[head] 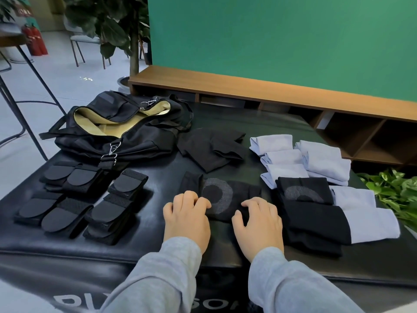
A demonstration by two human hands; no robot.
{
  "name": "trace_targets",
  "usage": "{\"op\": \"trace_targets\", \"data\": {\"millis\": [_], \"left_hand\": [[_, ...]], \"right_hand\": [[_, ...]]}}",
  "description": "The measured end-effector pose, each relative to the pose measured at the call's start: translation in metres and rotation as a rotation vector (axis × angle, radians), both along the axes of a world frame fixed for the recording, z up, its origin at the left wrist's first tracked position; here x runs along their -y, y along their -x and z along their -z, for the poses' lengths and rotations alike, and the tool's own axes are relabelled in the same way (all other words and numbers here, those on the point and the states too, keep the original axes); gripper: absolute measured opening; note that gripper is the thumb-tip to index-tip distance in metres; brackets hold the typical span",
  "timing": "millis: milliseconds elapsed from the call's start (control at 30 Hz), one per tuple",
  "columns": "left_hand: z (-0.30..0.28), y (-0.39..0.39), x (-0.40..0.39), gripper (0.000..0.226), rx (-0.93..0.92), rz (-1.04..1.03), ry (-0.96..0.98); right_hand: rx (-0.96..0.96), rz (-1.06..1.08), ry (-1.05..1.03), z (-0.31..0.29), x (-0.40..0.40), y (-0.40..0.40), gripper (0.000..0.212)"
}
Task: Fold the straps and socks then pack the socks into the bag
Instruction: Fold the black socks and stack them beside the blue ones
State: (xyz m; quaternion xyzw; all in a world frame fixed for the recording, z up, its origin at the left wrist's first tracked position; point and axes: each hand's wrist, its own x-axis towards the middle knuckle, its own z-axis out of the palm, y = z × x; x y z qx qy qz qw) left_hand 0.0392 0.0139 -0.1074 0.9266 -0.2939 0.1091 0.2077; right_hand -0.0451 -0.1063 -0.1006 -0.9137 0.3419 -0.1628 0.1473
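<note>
We've got the black bag point(117, 134) lying unzipped at the back left, tan lining showing, with folded black straps point(81, 199) grouped in front of it. A black sock point(222, 197) with a grey ring lies flat mid-worktop; folded lavender socks point(302, 159) sit right.

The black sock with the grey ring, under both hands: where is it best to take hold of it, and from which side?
Probably at its two short ends, from above. The black sock with the grey ring lies flat and lengthwise across the black mat, so only its edges can be pinched. The left hand and the right hand already rest near those ends, fingers curled on the fabric.
</note>
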Motion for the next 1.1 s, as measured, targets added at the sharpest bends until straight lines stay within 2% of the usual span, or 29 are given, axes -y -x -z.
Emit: {"op": "trace_targets", "data": {"millis": [100,200,300,400,533,600,667,733,833,1000,1100], "left_hand": [[-0.001,-0.001,-0.001,0.037,-0.049,-0.008,-0.047],[-0.005,0.002,0.0,0.026,0.0,-0.077,0.078],[-0.002,0.003,0.001,0.034,-0.034,-0.093,0.037],[0.0,0.003,0.001,0.047,-0.053,-0.077,0.101],[0.002,0.002,0.001,0.053,-0.052,-0.023,0.143],[0.001,0.002,0.002,0.048,0.012,-0.026,0.14],[0.002,0.001,0.003,0.04,0.057,-0.052,0.131],[0.001,0.002,0.002,0.034,0.039,-0.031,0.067],[-0.001,0.002,0.001,0.034,-0.029,-0.026,0.022],[-0.007,0.003,-0.002,0.035,-0.081,0.02,0.087],[-0.009,0.004,-0.006,0.03,-0.119,0.085,0.167]], "right_hand": [[-0.003,-0.043,0.011,-0.002,-0.001,0.002,0.02],[-0.013,-0.078,0.07,-0.001,-0.002,0.003,0.032],[0.093,-0.126,0.139,0.004,-0.003,0.006,0.036],[0.202,-0.214,0.167,0.009,-0.001,0.009,0.036],[0.348,-0.176,0.077,0.009,-0.003,0.009,0.033],[0.279,-0.099,0.011,0.007,-0.003,0.007,0.049],[0.126,-0.056,-0.034,0.006,-0.001,0.005,0.069],[0.053,-0.053,-0.031,0.005,0.0,0.004,0.075],[0.104,-0.083,-0.055,0.003,-0.001,0.006,0.058],[0.296,-0.149,-0.256,0.0,-0.002,0.013,0.024],[0.318,-0.155,-0.308,-0.001,-0.003,0.014,0.025]]}}
